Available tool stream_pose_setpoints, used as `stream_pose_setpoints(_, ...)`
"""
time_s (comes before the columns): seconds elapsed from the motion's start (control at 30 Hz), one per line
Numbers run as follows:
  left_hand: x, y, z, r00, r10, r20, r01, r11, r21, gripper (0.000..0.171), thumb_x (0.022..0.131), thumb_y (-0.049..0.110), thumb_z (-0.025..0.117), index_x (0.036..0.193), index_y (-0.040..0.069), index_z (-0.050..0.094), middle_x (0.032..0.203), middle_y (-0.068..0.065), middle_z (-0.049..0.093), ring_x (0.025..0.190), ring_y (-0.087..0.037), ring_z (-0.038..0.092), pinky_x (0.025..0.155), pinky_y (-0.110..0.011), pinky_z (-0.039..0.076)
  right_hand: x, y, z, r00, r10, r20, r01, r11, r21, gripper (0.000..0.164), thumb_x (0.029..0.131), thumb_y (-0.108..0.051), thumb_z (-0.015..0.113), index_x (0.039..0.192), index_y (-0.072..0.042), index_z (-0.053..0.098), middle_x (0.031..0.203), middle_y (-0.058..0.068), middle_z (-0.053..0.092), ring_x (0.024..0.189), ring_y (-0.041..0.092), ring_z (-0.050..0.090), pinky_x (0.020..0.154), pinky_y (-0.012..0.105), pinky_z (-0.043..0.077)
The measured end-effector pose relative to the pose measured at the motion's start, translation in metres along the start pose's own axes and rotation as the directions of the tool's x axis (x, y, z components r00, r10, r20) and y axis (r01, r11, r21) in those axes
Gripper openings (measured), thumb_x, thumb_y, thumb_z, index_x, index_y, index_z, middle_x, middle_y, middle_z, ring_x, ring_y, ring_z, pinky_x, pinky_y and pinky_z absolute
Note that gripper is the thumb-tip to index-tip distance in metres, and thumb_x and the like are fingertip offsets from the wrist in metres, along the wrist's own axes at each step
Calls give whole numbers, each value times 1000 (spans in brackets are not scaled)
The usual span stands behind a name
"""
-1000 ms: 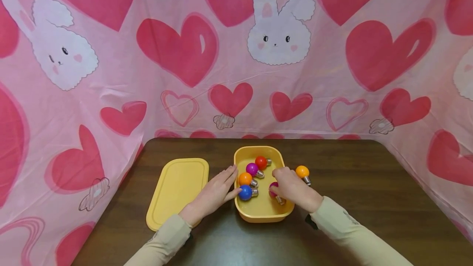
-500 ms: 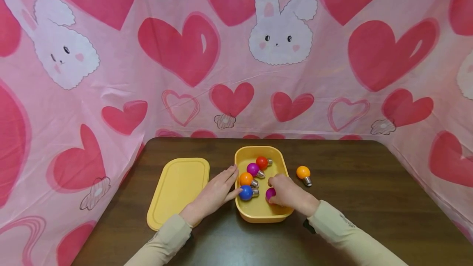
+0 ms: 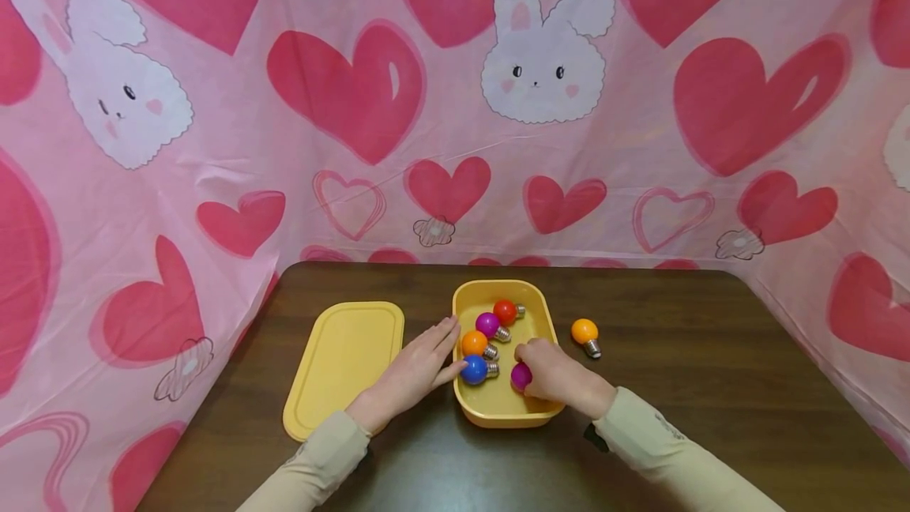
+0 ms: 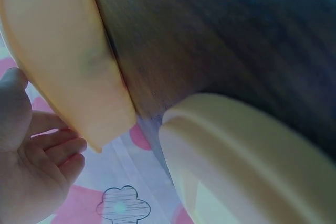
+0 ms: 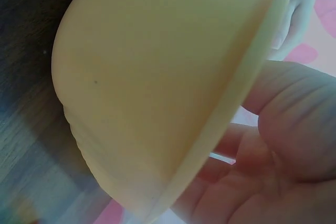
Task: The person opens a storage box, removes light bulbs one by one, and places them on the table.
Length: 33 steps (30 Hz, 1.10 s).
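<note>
In the head view, a yellow plastic box (image 3: 503, 418) holds several coloured light bulbs. Down its left side lie a red bulb (image 3: 505, 311), a purple bulb (image 3: 486, 325), an orange bulb (image 3: 474, 344) and a blue bulb (image 3: 474, 370). My left hand (image 3: 415, 366) rests at the left rim with straight fingers, the thumb tip by the blue bulb. My right hand (image 3: 562, 374) reaches over the right rim and holds a magenta bulb (image 3: 521, 377) low in the box; the hand hides its metal base. In the right wrist view the box wall (image 5: 157, 77) conceals the fingertips.
A flat yellow lid (image 3: 344, 362) lies on the dark wooden table (image 3: 675, 346) left of the box. Another orange bulb (image 3: 585, 332) lies on the table just right of the box. Pink cloth (image 3: 455, 133) with hearts and rabbits hangs around the table.
My right hand has shifted slightly left and down with the magenta bulb, whose metal base is now out of sight under the hand. The left hand stays at the rim.
</note>
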<state>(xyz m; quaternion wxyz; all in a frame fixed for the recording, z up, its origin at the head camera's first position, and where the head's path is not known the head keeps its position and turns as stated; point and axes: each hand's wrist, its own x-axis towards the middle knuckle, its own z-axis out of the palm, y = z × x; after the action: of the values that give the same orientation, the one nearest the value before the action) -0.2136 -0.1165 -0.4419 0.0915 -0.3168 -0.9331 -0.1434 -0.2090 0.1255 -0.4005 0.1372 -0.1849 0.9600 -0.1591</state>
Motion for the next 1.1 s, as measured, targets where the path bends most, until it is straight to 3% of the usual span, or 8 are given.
stream_pose_setpoints(0.33, 2, 0, 1, 1000, 6, -11, -6, 1000, 0, 66, 98, 44, 57, 146, -1, 46, 153, -19, 46, 142, -31, 46, 115, -47, 42, -3, 4, -12, 999, 9, -40, -7, 999, 47, 26, 77, -11, 84, 97, -6, 67, 85, 3, 62, 76, 17, 53, 70, 32, 57)
stream_pose_setpoints(0.57, 3, 0, 0, 1000, -3, -1, 3, 1000, 7, 66, 99, 44, 56, 147, 0, 45, 154, -17, 45, 143, -30, 45, 116, -46, 41, -5, 7, -24, 996, -8, -91, 12, 999, 47, 33, 77, -12, 84, 104, -4, 68, 94, 6, 67, 83, 18, 56, 81, 38, 60)
stream_pose_setpoints(1.1, 2, -4, 3, 999, 37, -33, -36, 999, 14, 64, 97, 42, 60, 144, 1, 49, 152, -17, 48, 142, -31, 46, 115, -46, 42, -17, 25, -59, 976, -52, -213, 70, 994, 80, 42, 79, -17, 83, 112, 2, 66, 97, 11, 68, 84, 18, 61, 76, 36, 63)
